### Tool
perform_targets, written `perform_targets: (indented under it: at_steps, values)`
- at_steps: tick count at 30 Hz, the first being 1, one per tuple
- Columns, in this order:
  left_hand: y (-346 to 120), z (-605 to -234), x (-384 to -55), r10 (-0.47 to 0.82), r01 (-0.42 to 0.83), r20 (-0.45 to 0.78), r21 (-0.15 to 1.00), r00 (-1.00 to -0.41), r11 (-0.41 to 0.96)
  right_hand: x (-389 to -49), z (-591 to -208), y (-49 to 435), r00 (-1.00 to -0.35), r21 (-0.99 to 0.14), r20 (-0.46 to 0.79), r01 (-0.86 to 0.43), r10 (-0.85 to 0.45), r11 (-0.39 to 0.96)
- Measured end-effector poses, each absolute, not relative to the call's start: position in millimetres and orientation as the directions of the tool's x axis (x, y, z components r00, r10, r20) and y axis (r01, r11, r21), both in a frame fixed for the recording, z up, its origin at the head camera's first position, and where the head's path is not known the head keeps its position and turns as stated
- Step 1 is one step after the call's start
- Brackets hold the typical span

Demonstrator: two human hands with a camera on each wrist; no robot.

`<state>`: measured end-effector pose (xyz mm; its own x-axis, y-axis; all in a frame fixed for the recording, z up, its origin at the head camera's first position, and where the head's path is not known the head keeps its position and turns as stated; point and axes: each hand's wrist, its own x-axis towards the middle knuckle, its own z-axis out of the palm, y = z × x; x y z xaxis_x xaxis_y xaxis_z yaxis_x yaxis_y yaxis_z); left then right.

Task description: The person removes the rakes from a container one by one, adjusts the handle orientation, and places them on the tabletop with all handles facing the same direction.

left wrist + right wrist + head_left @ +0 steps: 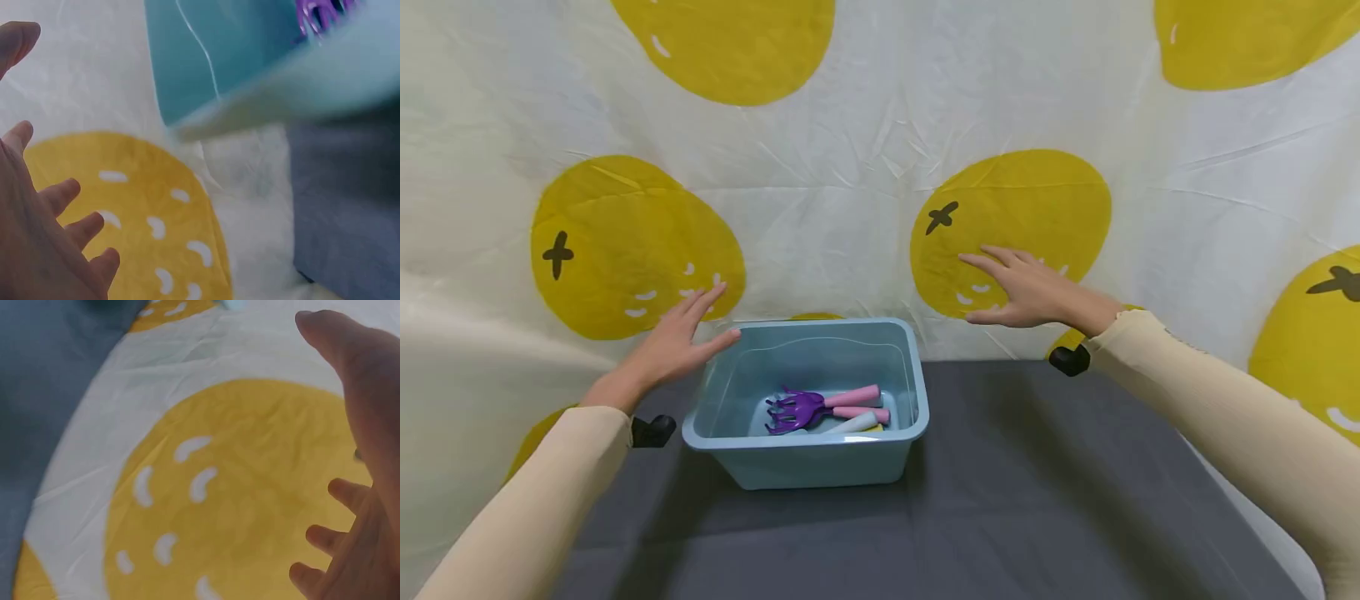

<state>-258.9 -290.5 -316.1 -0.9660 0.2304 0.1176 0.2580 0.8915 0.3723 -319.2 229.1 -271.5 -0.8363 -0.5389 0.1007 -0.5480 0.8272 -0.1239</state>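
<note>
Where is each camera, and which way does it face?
Head: worn there, looking forward and down at the bin; left hand, right hand and sleeves show.
Left wrist: worn there, facing printed cloth and bin; left hand shows.
Right wrist: worn there, facing printed cloth; right hand shows.
Head and left-wrist views share the bin.

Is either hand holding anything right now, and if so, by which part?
Nothing is held: the left hand and right hand are both empty.
</note>
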Motion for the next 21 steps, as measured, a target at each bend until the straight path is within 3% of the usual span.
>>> perform_targets:
  at_steps: [7, 11, 16, 21]
  values:
    - [-303.8, -329.0, -257.2, 0.200, 0.219, 0.089, 0.435, -0.976, 0.873, -332.8, -263.0, 189.9, -0.770, -0.168, 0.056, -0.635, -0.636, 0.754]
    - [-306.9, -342.3, -254.5, 0.199, 0.193, 0.047, 0.535, -0.979, 0.822, -337.6, -265.7, 161.2, -0.714, -0.227, 0.018, -0.685, -0.700, 0.693]
    - [-310.1, -364.8, -250.5, 0.228, 0.153, -0.006, 0.725, -0.974, 0.671, -344.1, -276.1, 122.3, -0.630, -0.280, -0.051, -0.736, -0.775, 0.617]
    - [-314.8, -389.4, -248.5, 0.234, 0.062, -0.063, 0.868, -0.970, 0.493, -347.4, -285.6, 86.2, -0.572, -0.283, -0.212, -0.741, -0.793, 0.610]
